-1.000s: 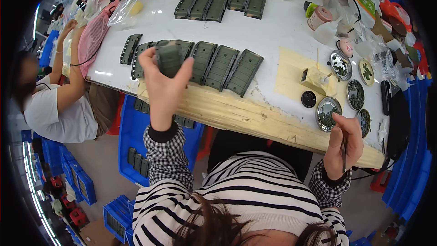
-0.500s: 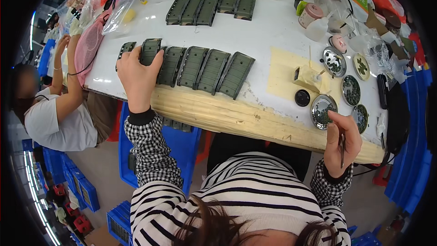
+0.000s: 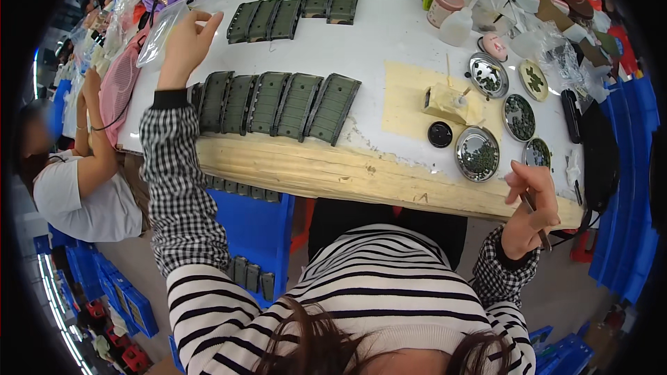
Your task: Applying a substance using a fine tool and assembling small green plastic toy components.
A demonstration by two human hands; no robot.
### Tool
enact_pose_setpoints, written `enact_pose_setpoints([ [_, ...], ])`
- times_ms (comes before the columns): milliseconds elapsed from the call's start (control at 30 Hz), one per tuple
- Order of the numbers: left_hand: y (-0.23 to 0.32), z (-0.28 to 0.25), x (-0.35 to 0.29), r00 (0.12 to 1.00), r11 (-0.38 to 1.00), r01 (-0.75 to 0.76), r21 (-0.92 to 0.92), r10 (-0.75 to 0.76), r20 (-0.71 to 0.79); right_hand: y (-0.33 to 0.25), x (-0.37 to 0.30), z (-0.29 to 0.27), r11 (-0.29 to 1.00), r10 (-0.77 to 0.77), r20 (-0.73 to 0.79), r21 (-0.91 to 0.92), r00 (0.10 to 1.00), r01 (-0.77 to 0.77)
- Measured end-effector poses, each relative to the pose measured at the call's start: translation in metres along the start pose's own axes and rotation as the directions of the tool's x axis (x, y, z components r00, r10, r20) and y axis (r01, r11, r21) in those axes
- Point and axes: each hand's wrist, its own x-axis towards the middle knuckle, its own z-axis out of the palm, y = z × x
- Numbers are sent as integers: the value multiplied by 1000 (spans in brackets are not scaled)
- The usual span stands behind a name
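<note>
The nearest curved green plastic shell of the far row lies just to the right of my left hand, apart from the fingers as I see it, though I cannot tell how high above the white worktop they hang. Its long axis runs away from me, the far end leaning a little to the right. My left hand is clearly the nearer one. That grip is bare, thumb and fingers spread with a gap between them. A clear plastic bag lies beside it on the other side.

My right hand is well apart from the shells, its fingers closed on a slim metal tool, probably tweezers. It is near a round metal dish holding small dark green pieces.

Against half a second earlier, my left grip no longer touches the shell at the left end of the near row; that shell now sits in line with its neighbours, and my hand is farther out across the worktop. My right hand stays near the dishes, the tool tilted more outward. The whole worktop also sits farther left in my view, as though my head has turned.
</note>
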Motion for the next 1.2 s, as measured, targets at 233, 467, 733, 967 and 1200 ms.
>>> enact_pose_setpoints([
  [233, -42, 43, 72, 890, 965, 259, 49, -258, 376, 1, 6, -35, 990, 115, 123, -100, 986, -103],
  [467, -72, 26, 67, 992, 968, 108, -225, -118, -33, 31, 12, -17, 990, 143, 124, -10, 982, -143],
  [733, 26, -55, -25, 956, 133, 285, -949, -108, 272, 58, 14, 2, 994, 74, 137, -88, 988, -62],
  [967, 108, -13, -148, 929, -139, 322, -936, -142, 341, 52, 21, 4, 978, -71, 166, -185, 984, 101],
  [1200, 194, 32, -202, 900, 15, 436, -900, -35, 435, 41, 22, 4, 987, -96, 174, -110, 980, 117],
])
